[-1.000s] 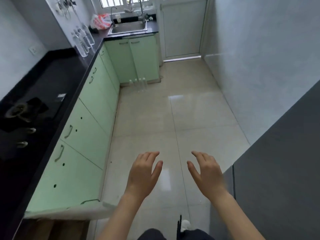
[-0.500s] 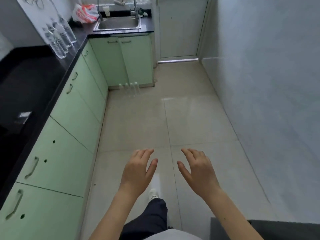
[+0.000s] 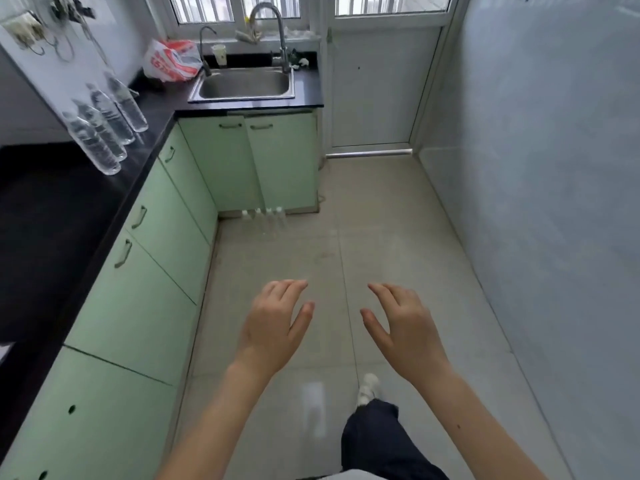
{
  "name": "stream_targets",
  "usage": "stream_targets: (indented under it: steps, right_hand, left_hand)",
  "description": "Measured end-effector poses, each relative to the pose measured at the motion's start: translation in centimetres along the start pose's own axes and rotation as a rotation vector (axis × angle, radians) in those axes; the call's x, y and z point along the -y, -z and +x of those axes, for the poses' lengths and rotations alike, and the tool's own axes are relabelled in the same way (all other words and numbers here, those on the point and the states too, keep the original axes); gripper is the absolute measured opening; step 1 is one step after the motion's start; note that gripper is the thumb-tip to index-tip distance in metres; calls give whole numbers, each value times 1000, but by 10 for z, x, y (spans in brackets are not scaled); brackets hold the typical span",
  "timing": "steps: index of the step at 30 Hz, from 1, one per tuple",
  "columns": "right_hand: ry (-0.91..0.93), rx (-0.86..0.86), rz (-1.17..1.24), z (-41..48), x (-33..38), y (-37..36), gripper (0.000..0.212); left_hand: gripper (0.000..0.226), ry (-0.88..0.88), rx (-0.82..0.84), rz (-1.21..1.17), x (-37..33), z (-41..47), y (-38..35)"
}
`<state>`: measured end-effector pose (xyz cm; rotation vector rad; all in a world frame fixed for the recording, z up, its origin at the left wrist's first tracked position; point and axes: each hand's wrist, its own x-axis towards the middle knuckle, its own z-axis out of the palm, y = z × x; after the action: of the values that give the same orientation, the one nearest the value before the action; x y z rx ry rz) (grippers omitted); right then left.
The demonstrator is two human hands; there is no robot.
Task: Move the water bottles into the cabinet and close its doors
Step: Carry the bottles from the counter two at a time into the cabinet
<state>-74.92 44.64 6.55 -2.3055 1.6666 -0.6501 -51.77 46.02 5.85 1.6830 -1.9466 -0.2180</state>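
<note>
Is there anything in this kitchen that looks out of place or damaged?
Four bottles stand on the floor before the sink cabinet, an odd place for them. The nearest left door has bare holes and no handle.

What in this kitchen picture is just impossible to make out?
All in the head view:
- Cabinet under the sink: its inside is hidden behind its doors.
- Bottles on the floor: too small and clear to tell whether they are filled.
- Countertop: cut off by the left edge.
- Palms of the left hand and right hand: turned down, hidden by the backs of the hands.
- Things hung on the wall: blurred.
</note>
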Motion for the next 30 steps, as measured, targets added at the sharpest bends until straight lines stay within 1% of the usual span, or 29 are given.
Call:
stream_targets:
  steps: [6, 8, 11, 15, 18, 24, 26, 30]
  right_hand:
    - [2, 107, 33, 130, -61, -39, 59]
    - [48, 143, 38, 183, -73, -41, 60]
    - [149, 175, 48, 268, -78, -44, 60]
    - [287, 187, 86, 378, -65, -53, 57]
    - [363, 192, 104, 440, -51, -70, 56]
    - [414, 314, 107, 513, -28, -138, 57]
    - [428, 351, 98, 543, -14, -167, 57]
    - [489, 399, 74, 616, 36, -205, 57]
  left_hand:
    - [51, 134, 33, 44, 36, 96, -62]
    - [52, 181, 21, 62, 43, 137, -66]
    - [51, 245, -40, 73, 55, 202, -59]
    - [49, 336, -153, 94, 80, 275, -41]
    - [49, 413, -198, 101, 112, 313, -34]
    - [53, 569, -172, 100, 193, 349, -44]
    - [55, 623, -157, 81, 230, 362, -45]
    - [60, 691, -172, 80, 300, 395, -15]
